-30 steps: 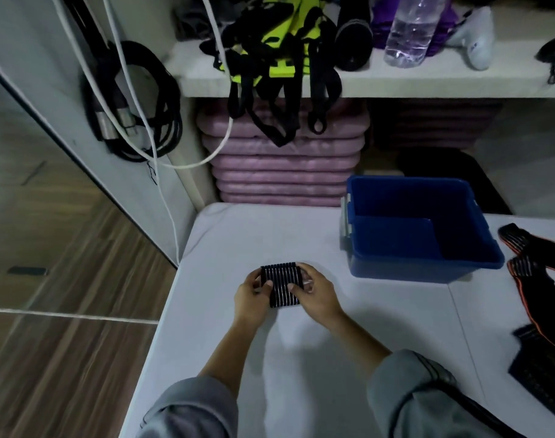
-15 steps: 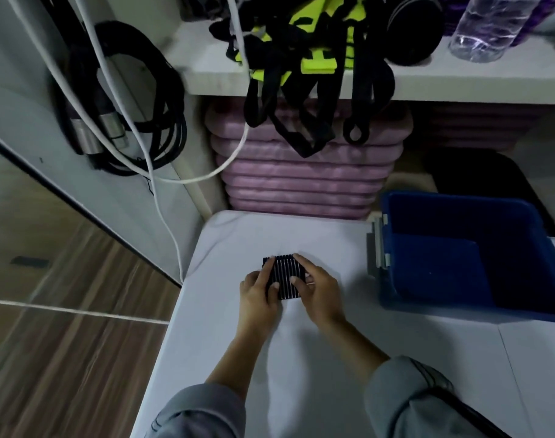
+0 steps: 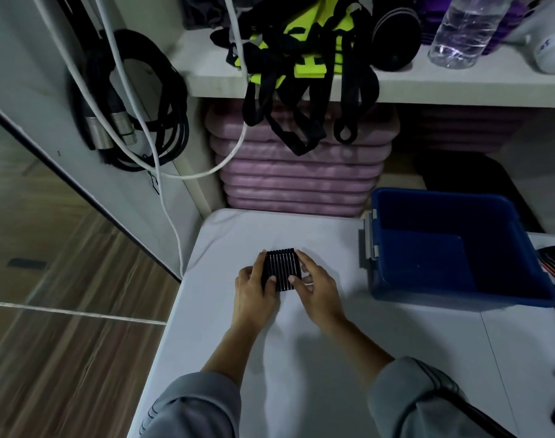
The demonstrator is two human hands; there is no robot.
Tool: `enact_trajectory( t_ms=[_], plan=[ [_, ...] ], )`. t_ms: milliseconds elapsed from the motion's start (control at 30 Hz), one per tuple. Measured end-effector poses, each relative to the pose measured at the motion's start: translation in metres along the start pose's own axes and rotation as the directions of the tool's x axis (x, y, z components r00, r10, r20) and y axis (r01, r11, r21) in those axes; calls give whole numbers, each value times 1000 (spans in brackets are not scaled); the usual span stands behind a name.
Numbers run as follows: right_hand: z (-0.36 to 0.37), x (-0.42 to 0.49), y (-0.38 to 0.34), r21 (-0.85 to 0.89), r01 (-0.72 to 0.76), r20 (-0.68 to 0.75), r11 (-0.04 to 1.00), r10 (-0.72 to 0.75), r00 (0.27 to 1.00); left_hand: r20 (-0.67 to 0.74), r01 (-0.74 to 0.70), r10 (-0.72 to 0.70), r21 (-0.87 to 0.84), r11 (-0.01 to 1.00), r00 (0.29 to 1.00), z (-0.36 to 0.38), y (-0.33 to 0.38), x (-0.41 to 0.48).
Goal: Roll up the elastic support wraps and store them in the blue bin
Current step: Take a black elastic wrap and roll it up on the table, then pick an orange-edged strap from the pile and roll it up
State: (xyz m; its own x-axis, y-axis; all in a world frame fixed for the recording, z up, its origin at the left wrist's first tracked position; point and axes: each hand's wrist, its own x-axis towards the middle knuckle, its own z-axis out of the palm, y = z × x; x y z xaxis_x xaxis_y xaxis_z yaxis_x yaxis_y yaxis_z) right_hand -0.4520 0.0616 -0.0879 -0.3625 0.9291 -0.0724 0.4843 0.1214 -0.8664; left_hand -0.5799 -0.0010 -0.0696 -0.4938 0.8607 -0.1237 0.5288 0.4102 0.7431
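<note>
Wrap (image 3: 282,269) gripped between left hand (image 3: 253,287) and right hand (image 3: 318,287).

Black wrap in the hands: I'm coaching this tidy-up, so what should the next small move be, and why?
Probably lift the black wrap and carry it right, into the blue bin. It already looks like a compact roll, gripped by the left hand and right hand on the table, and the bin stands open to its right.
</note>
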Motion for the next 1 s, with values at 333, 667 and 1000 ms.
enact_trajectory(
  t_ms=[333,667,1000],
  plan=[
    [-33,-54,9,-254,135,40,958,-128,991,-120,-51,77,204,978,990,8,9,-54],
    [-118,-190,71,-473,36,-84,881,-85,993,277,-316,243,259,913,929,70,42,-163],
    [-246,-283,141,-439,-175,-431,881,-36,901,512,-546,424,110,830,747,178,142,-228]
  ],
)
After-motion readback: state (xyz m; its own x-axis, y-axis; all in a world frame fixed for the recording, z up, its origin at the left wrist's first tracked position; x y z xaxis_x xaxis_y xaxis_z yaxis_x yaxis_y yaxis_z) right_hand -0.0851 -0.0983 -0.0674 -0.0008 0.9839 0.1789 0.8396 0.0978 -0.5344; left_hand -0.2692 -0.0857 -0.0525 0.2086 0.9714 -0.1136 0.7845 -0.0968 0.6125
